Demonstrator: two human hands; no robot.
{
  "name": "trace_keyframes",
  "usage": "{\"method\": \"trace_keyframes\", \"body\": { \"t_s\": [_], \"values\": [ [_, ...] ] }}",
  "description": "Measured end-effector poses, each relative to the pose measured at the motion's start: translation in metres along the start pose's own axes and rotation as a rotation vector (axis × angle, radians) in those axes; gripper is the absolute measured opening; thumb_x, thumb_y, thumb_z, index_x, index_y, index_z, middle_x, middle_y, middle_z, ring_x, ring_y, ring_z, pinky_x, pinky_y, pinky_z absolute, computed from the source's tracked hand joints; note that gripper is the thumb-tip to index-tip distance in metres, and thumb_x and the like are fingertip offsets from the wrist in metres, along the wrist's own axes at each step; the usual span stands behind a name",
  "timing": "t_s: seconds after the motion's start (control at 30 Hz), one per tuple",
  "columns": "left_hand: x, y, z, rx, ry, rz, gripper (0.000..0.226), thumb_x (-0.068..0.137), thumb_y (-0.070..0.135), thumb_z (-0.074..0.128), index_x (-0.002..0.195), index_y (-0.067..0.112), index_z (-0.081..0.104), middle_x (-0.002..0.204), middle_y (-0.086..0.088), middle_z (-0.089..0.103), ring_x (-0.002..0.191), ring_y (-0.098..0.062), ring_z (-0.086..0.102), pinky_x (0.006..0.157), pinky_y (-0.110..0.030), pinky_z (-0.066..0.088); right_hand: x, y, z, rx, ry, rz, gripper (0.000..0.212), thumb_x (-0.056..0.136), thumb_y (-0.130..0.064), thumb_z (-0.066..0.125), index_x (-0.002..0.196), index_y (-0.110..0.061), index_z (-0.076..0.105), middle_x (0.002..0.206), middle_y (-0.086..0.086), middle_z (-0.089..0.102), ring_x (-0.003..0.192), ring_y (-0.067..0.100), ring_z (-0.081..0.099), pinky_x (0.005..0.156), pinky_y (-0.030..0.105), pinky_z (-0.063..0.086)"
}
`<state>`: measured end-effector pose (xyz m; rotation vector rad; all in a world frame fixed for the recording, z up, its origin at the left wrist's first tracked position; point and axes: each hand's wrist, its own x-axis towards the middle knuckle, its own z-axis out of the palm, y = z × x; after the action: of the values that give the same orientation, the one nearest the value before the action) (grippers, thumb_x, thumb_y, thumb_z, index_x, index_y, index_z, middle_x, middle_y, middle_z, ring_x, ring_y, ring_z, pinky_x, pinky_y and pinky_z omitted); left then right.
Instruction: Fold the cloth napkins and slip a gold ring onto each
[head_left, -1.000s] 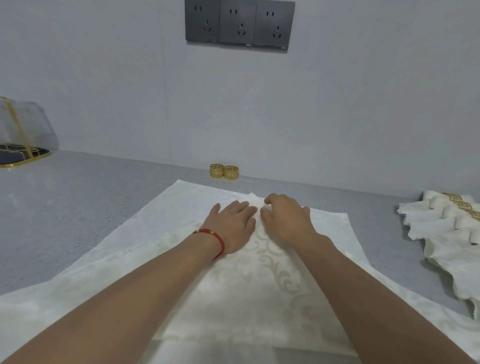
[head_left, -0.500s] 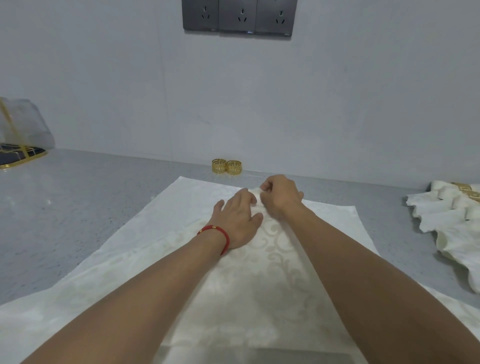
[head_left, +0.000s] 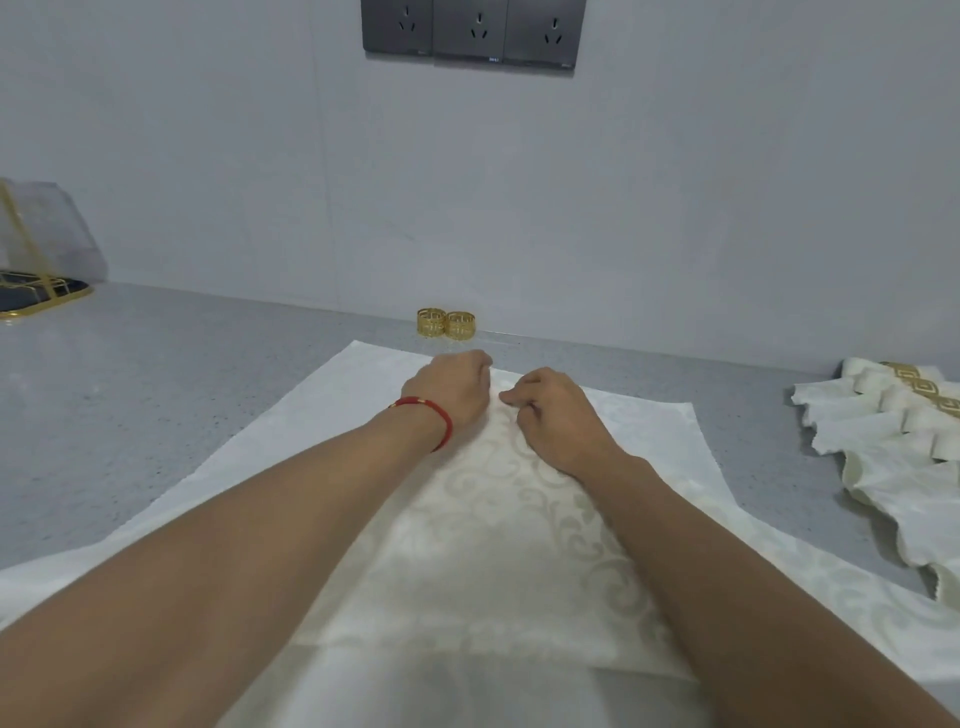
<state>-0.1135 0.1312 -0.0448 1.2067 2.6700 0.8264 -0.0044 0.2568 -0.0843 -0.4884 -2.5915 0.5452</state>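
Napkin cloth (head_left: 498, 545), cream with a scroll pattern, is spread on the grey countertop (head_left: 156, 395). Its far point is pinched by the curled fingers of the left hand (head_left: 449, 389) and the right hand (head_left: 550, 410), set close together. 2 gold rings (head_left: 447, 323) stand just beyond, by the wall. Finished ringed napkins (head_left: 904, 441) lie well apart at the right edge.

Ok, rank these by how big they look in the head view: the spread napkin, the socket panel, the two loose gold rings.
1. Spread napkin, by far the largest.
2. Socket panel, cut off by the top edge.
3. Left gold ring and right gold ring: they look alike, so no ranking between them.
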Motion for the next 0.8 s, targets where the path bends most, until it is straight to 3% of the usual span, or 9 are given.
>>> {"method": "trace_keyframes", "body": {
  "t_s": [0.07,0.13,0.23,0.3,0.37,0.43,0.5,0.63,0.8],
  "values": [
    [0.006,0.005,0.004,0.114,0.095,-0.005,0.027,0.096,0.025,0.039,0.077,0.024,0.058,0.087,-0.001,0.061,0.098,-0.032,0.060,0.073,-0.035,0.041,-0.001,0.001,-0.002,0.068,0.014,0.020,0.038,0.092,-0.001,0.052,0.116,-0.017,0.077,0.125,0.004,0.062,0.117,0.025,0.058,0.103,0.041,0.046],
    [0.011,0.007,0.011,0.154,0.128,-0.028,0.029,0.088,0.020,0.047,0.059,0.020,0.048,0.068,0.002,0.052,0.091,-0.031,0.061,0.070,-0.034,0.040,-0.003,0.001,-0.003,0.097,0.015,0.009,0.038,0.091,0.001,0.053,0.114,-0.018,0.077,0.122,-0.001,0.064,0.107,0.019,0.062,0.100,0.035,0.048],
    [0.016,0.003,0.014,0.147,0.148,-0.024,0.018,0.083,0.019,0.055,0.072,0.027,0.067,0.086,0.009,0.066,0.096,-0.023,0.061,0.084,-0.040,0.049,-0.003,0.005,-0.007,0.207,0.063,0.051,0.033,0.089,0.000,0.055,0.104,-0.024,0.071,0.104,-0.012,0.065,0.081,-0.005,0.057,0.080,0.023,0.052],
    [0.018,0.001,0.014,0.126,0.134,0.010,0.017,0.085,0.020,0.056,0.084,0.028,0.071,0.096,0.011,0.068,0.099,-0.019,0.059,0.091,-0.042,0.048,-0.003,0.008,-0.009,0.284,0.098,0.096,0.028,0.090,-0.006,0.057,0.105,-0.028,0.064,0.090,-0.013,0.062,0.065,-0.005,0.054,0.061,0.020,0.046],
    [0.019,-0.002,0.014,0.076,0.108,0.043,0.015,0.085,0.017,0.056,0.084,0.025,0.068,0.093,0.011,0.067,0.095,-0.018,0.059,0.092,-0.042,0.047,0.000,0.009,-0.008,0.302,0.127,0.106,0.027,0.094,-0.012,0.059,0.116,-0.027,0.066,0.090,-0.012,0.061,0.066,-0.004,0.056,0.066,0.022,0.047],
    [0.020,-0.005,0.013,0.051,0.103,0.103,0.012,0.083,0.016,0.057,0.081,0.024,0.066,0.085,0.011,0.065,0.087,-0.016,0.058,0.089,-0.042,0.047,0.003,0.008,-0.004,0.215,0.108,0.091,0.032,0.096,-0.016,0.062,0.127,-0.020,0.068,0.103,-0.005,0.065,0.088,0.006,0.061,0.088,0.030,0.050],
    [0.019,-0.007,0.011,0.077,0.116,0.197,0.012,0.082,0.015,0.058,0.078,0.025,0.063,0.080,0.012,0.062,0.082,-0.014,0.056,0.085,-0.040,0.047,0.006,0.007,-0.002,0.087,0.085,0.058,0.030,0.094,-0.015,0.066,0.124,-0.017,0.072,0.112,0.002,0.071,0.108,0.024,0.062,0.098,0.036,0.048],
    [0.013,-0.007,0.007,0.211,0.167,0.356,0.024,0.078,0.005,0.056,0.076,0.029,0.060,0.074,0.013,0.056,0.080,-0.015,0.056,0.077,-0.034,0.038,0.006,0.000,-0.010,-0.151,0.140,-0.004,0.020,0.087,-0.014,0.065,0.096,-0.028,0.076,0.094,-0.010,0.074,0.104,0.023,0.056,0.088,0.040,0.040],
    [0.009,-0.010,0.003,0.295,0.108,0.449,0.037,0.075,-0.006,0.056,0.087,0.024,0.074,0.087,0.010,0.068,0.089,-0.015,0.061,0.084,-0.033,0.046,0.003,-0.008,-0.014,-0.333,0.071,-0.092,0.031,0.088,-0.006,0.057,0.102,-0.029,0.073,0.096,-0.007,0.066,0.105,0.022,0.054,0.091,0.039,0.036]
  ]
}}
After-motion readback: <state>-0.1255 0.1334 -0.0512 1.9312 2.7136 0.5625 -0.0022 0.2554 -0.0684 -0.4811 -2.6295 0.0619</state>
